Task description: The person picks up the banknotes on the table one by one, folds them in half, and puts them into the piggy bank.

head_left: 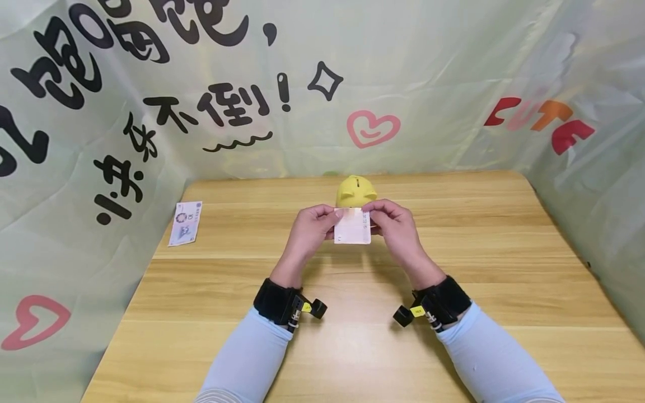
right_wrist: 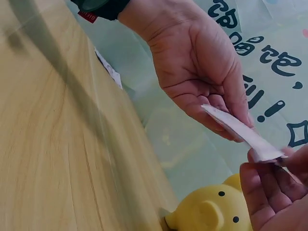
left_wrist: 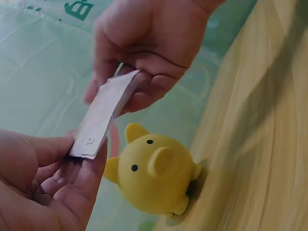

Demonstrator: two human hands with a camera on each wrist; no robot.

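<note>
Between both hands, above the table, is a folded banknote point(head_left: 352, 226), pale with small print at one end. My left hand point(head_left: 308, 232) pinches its left edge between thumb and fingers, and my right hand point(head_left: 400, 229) pinches the right edge the same way. In the left wrist view the folded banknote point(left_wrist: 103, 115) looks like a narrow strip with its layers close together. Just behind the hands stands a yellow piggy bank point(head_left: 355, 191), a dark slot on its top. Its snout and eyes face the hands in the left wrist view.
Another banknote point(head_left: 185, 224) lies flat near the left edge of the wooden table point(head_left: 242, 347). Printed fabric walls point(head_left: 428, 73) stand close around the back and sides. Each wrist wears a black strap point(head_left: 277, 302) with a small camera.
</note>
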